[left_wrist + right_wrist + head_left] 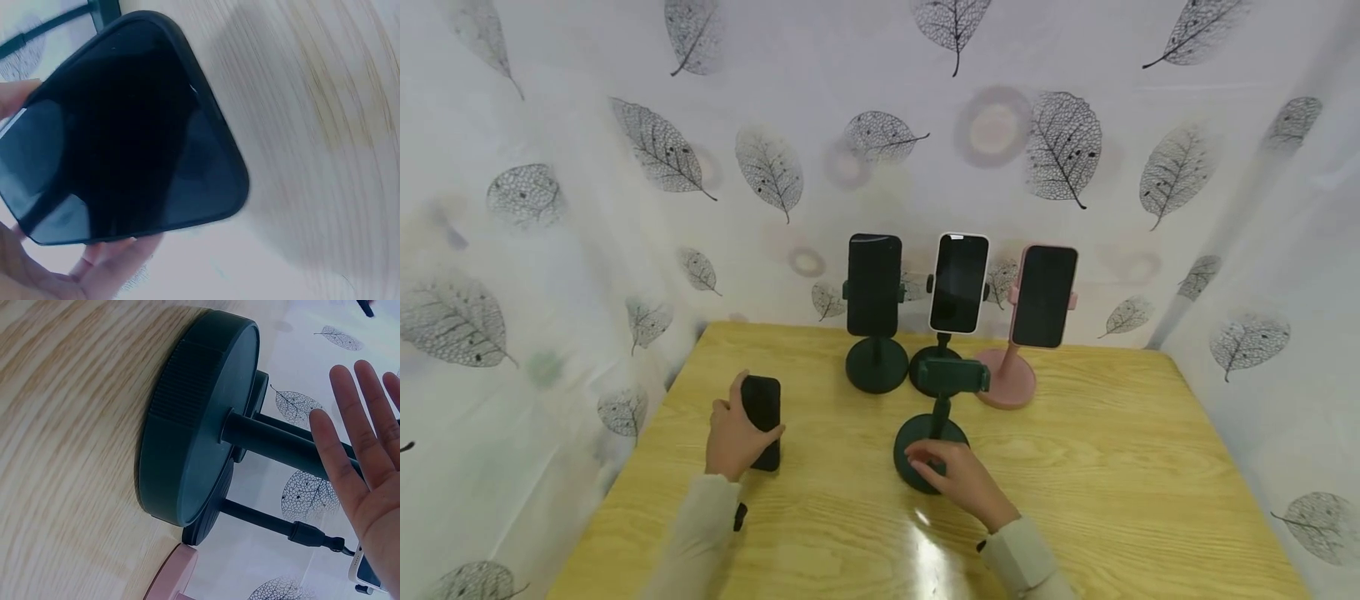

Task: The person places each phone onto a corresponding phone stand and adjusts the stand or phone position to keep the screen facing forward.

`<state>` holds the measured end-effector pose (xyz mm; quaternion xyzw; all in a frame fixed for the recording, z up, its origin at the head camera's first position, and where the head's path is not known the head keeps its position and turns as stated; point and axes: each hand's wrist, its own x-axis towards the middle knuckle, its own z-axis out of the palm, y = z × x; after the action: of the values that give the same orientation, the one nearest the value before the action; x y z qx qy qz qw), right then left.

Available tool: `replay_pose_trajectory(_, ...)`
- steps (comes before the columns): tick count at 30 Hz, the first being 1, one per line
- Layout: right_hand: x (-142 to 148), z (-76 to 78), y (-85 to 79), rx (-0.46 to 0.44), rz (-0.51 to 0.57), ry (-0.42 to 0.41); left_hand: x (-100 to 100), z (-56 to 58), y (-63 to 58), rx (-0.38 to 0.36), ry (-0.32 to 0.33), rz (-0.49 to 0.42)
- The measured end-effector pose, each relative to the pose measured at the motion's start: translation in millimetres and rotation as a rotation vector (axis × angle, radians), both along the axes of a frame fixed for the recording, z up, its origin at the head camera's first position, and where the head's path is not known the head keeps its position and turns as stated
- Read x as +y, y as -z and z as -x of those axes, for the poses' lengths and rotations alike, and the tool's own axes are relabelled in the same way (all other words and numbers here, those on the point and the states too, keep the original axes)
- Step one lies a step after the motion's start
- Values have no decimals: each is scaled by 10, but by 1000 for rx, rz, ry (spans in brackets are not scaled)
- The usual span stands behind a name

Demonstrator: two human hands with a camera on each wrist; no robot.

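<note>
My left hand grips a black smartphone by its long edges, at the left part of the table. In the left wrist view the phone's dark screen faces the camera, with thumb and fingers on opposite edges. A dark green phone stand with a round base stands in front of my right hand, its holder carrying no phone. The right hand hovers close over that base. Seen from the right wrist, its fingers are extended beside the stand's stem and hold nothing.
Behind stand three more phone stands, each bearing a phone: a dark green one with a black phone, a black one with a white-framed phone, and a pink one with a pink-edged phone. A leaf-patterned curtain encloses the wooden table.
</note>
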<state>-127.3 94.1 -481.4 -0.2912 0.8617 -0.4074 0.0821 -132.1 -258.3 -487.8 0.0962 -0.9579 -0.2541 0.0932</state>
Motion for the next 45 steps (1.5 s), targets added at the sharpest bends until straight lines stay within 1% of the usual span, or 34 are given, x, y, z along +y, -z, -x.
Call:
replay_pose_trajectory(3,-6,-9,17,-8,12,-7,143,-51,-18,66,60,-3)
replay_pose_trajectory(6,-14,-14,25,-9,30,-9,332,-108,-90,132,110,-41)
replay_pose_trajectory(8,-24,-14,29,-5,45,-13,477,-156,-154,167,130,-72)
replay_pose_trajectory(11,-48,-15,18,8,67,-22,702,-235,-276,217,141,-108)
replay_pose_trajectory(16,-83,-12,-20,25,90,-22,1028,-343,-438,305,148,-114)
replay_pose_trajectory(20,-88,-15,-50,48,110,-19,1221,-391,-504,374,163,-100)
replay_pose_trajectory(23,-98,-26,-74,35,141,-35,1336,-412,-520,410,183,-91)
replay_pose_trajectory(27,-127,-54,-106,19,173,-69,1472,-444,-532,447,205,-97)
replay_pose_trajectory(31,-158,-93,-117,57,191,-83,1562,-452,-562,469,187,-82)
replay_pose_trajectory(35,-200,-123,-108,70,239,-86,1608,-435,-579,461,166,-63)
replay_pose_trajectory(40,-266,-130,-105,78,288,-89,1681,-454,-598,442,161,-83)
replay_pose_trajectory(45,-293,-141,-110,87,302,-63,1737,-467,-598,446,159,-52)
